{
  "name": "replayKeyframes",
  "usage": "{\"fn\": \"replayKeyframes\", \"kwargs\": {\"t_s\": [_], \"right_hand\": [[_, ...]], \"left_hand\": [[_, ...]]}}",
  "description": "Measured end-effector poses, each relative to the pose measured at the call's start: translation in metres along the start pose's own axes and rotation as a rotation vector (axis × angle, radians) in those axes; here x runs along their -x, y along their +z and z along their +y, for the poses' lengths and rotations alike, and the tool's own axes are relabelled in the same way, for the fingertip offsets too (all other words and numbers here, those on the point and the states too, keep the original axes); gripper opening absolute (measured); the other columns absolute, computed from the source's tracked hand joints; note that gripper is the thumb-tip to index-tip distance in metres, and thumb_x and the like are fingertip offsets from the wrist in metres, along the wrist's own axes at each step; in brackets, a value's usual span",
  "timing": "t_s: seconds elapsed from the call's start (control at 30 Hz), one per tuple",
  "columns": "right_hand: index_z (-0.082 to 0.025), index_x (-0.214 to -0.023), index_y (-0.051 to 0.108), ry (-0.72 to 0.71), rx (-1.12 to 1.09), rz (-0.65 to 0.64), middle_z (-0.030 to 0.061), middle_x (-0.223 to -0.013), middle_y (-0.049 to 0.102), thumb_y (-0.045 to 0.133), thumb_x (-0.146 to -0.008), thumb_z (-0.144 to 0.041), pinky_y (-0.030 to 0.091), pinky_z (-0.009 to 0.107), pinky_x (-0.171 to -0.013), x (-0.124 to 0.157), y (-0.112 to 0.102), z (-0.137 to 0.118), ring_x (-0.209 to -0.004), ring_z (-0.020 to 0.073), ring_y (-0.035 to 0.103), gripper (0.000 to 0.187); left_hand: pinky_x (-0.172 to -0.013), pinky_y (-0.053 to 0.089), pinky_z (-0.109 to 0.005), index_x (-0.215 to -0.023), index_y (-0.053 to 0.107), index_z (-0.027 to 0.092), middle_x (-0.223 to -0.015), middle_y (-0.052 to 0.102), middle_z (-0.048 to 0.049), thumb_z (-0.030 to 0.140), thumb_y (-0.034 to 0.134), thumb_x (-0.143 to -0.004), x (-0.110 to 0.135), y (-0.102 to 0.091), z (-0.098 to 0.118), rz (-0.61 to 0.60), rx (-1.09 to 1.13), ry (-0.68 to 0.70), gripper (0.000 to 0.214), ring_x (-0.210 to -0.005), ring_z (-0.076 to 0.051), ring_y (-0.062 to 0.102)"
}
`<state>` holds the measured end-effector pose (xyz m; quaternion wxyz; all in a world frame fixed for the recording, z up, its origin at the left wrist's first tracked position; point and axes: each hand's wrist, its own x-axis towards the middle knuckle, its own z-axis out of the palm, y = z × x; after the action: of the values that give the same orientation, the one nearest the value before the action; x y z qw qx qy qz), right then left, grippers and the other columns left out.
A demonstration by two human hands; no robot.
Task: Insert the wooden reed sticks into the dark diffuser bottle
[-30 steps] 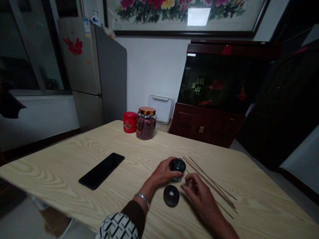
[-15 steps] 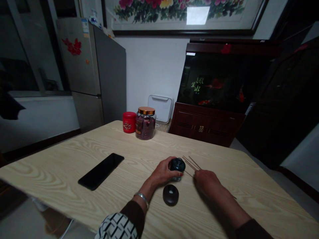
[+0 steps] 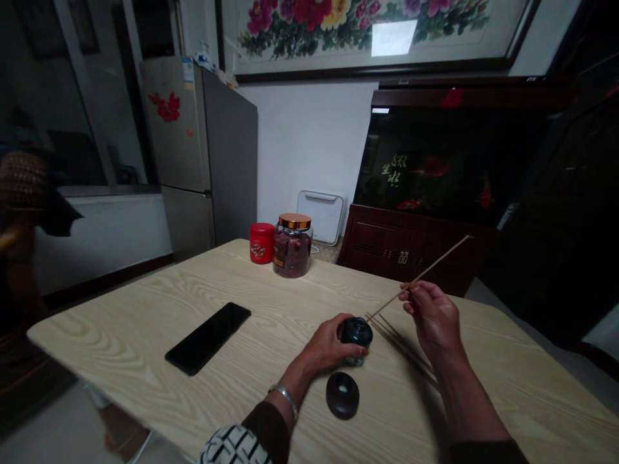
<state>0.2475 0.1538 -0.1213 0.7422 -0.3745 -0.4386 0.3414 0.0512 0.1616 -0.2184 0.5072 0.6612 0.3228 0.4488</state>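
Bottle (image 3: 358, 332) of dark glass, small and squat, sits upright in your left hand (image 3: 331, 345), whose fingers and thumb are clamped round its side. Your right hand (image 3: 432, 316) is raised to the right of it, fingertips together on a thin wooden stick (image 3: 438, 261). The stick slants, its upper end pointing away to the right and its lower end coming down at the bottle's right edge; you cannot tell from here whether it touches the glass. Just in front of the bottle, nearer you, a dark round cap (image 3: 342, 395) lies on the table with a pale spot on top. More thin sticks (image 3: 406, 351) lie on the tabletop to the right of the bottle, running toward you and partly hidden by your right forearm.

A silver bracelet (image 3: 286, 398) circles your left wrist. Well to the left, a black smartphone (image 3: 209, 338) lies at an angle on the wood-grain table (image 3: 145, 303). At the far edge, a red canister (image 3: 262, 243) stands beside a copper-lidded jar (image 3: 293, 254) of dark reddish contents. Beyond are a grey refrigerator (image 3: 178, 148) and a fish tank (image 3: 425, 142).
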Motion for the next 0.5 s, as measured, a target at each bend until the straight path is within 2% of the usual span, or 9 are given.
{"fn": "replayKeyframes", "kwargs": {"t_s": [0.2,0.33,0.5], "right_hand": [[-0.017,-0.082,0.06,-0.064,0.075,-0.05,0.0049,-0.084,0.067,0.072,-0.075,-0.032,0.042,0.019,-0.048,0.005,0.006,0.014,-0.065,0.0113,0.061,0.02],[-0.018,-0.084,0.058,-0.022,0.166,-0.146,0.0043,-0.085,0.067,0.07,-0.077,-0.035,0.044,0.022,-0.051,0.012,0.007,0.021,-0.066,0.0126,0.062,0.022],[-0.018,-0.084,0.057,0.068,0.303,-0.267,0.0019,-0.074,0.066,0.065,-0.079,-0.038,0.04,0.022,-0.05,0.026,0.013,0.031,-0.06,0.0125,0.058,0.022]], "left_hand": [[-0.08,0.045,-0.029,-0.114,0.061,0.014,-0.101,0.065,-0.0081,0.026,0.083,-0.057,0.0,0.001,0.003,-0.003,0.025,0.005,0.062,-0.091,-0.02,0.059],[-0.081,0.045,-0.03,-0.115,0.06,0.014,-0.1,0.065,-0.0079,0.027,0.083,-0.057,0.0,0.001,0.002,-0.001,0.015,-0.007,0.064,-0.091,-0.02,0.059],[-0.083,0.045,-0.032,-0.116,0.059,0.015,-0.101,0.065,-0.008,0.028,0.083,-0.058,-0.002,0.001,-0.005,-0.002,0.0,0.025,0.065,-0.093,-0.021,0.059]]}}
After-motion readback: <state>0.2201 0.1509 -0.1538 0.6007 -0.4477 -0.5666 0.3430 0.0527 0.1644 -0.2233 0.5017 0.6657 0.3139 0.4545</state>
